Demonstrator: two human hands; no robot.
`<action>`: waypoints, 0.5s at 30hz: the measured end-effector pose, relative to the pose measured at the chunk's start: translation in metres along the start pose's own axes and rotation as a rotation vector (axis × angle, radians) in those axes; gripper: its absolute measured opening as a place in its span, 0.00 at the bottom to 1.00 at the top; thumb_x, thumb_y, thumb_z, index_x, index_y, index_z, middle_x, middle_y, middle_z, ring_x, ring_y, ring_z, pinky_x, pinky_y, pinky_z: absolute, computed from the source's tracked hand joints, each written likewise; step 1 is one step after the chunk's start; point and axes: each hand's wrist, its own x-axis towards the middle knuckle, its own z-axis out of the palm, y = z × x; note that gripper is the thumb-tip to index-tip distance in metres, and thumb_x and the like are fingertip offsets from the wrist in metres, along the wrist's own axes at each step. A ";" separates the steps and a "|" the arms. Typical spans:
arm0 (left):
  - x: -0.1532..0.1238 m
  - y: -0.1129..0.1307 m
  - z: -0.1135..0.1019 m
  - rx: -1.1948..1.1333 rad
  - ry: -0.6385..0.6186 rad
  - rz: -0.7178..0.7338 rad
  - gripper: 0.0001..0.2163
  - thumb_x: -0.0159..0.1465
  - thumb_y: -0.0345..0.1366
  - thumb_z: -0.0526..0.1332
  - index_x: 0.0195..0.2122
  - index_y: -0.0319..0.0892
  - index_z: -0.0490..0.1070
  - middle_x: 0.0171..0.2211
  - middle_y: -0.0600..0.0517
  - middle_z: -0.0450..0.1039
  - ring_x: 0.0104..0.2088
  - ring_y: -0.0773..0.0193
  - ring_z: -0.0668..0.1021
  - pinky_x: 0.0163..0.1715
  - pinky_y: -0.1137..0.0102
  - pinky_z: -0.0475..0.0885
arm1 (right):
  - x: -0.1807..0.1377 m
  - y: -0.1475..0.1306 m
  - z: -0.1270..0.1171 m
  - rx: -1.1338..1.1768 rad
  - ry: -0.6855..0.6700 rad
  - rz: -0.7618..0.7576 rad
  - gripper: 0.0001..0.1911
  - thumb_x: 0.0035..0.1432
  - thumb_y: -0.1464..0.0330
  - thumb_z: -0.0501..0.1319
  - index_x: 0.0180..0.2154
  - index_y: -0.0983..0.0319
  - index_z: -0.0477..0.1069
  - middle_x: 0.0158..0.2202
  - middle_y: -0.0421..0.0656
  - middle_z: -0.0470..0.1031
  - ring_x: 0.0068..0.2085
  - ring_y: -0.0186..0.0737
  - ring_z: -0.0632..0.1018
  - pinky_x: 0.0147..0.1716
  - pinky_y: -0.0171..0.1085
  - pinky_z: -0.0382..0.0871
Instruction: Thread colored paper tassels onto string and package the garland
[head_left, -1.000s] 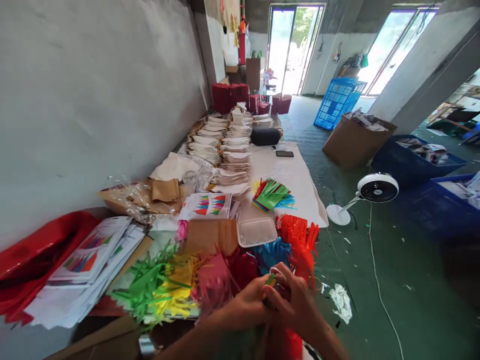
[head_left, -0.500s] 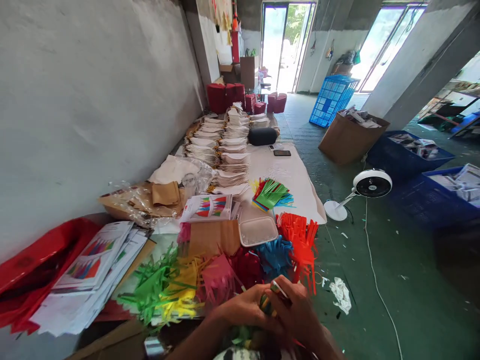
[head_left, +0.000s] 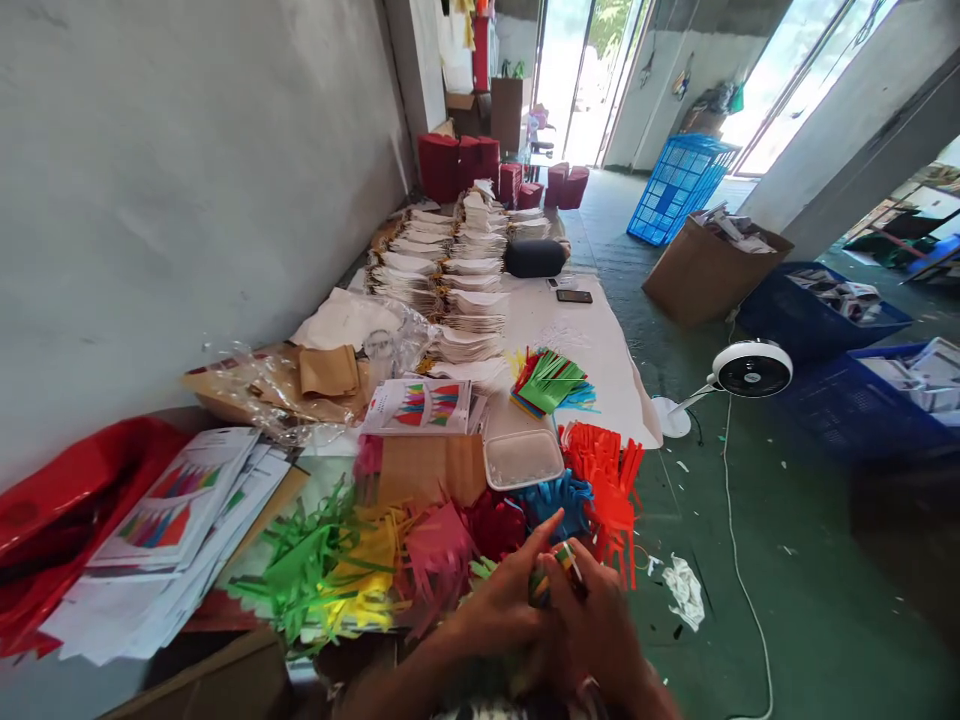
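Observation:
Low in the head view, my left hand (head_left: 506,600) and my right hand (head_left: 600,615) are pressed together around a small bundle of coloured paper (head_left: 567,560). Green, yellow and a pale edge show between the fingers; the rest is hidden. My left index finger is stretched out past the bundle, while the other left fingers stay curled. My right fingers are bent over it. Just beyond the hands lie fringed paper tassels in blue (head_left: 559,500), dark red (head_left: 495,525), pink (head_left: 439,545) and orange-red (head_left: 611,490). Yellow (head_left: 364,570) and green (head_left: 304,565) ones lie further left.
A clear plastic tray (head_left: 523,460), a stack of fringed paper (head_left: 551,380) and rows of pale paper bundles (head_left: 469,325) cover the table. Printed sheets (head_left: 180,510) lie at left. A white fan (head_left: 752,368) and blue crates (head_left: 832,305) stand on the floor at right.
My left index finger has lifted and straightened away from the bundle. Both hands have risen slightly and stay together. The camera has tilted a little downward.

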 end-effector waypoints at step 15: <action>-0.041 0.014 -0.045 -0.176 0.112 0.081 0.48 0.50 0.33 0.79 0.71 0.50 0.60 0.59 0.47 0.73 0.57 0.52 0.77 0.56 0.64 0.72 | 0.065 -0.041 0.003 0.003 -0.272 -0.274 0.19 0.71 0.58 0.56 0.28 0.59 0.65 0.22 0.34 0.62 0.24 0.31 0.63 0.26 0.32 0.57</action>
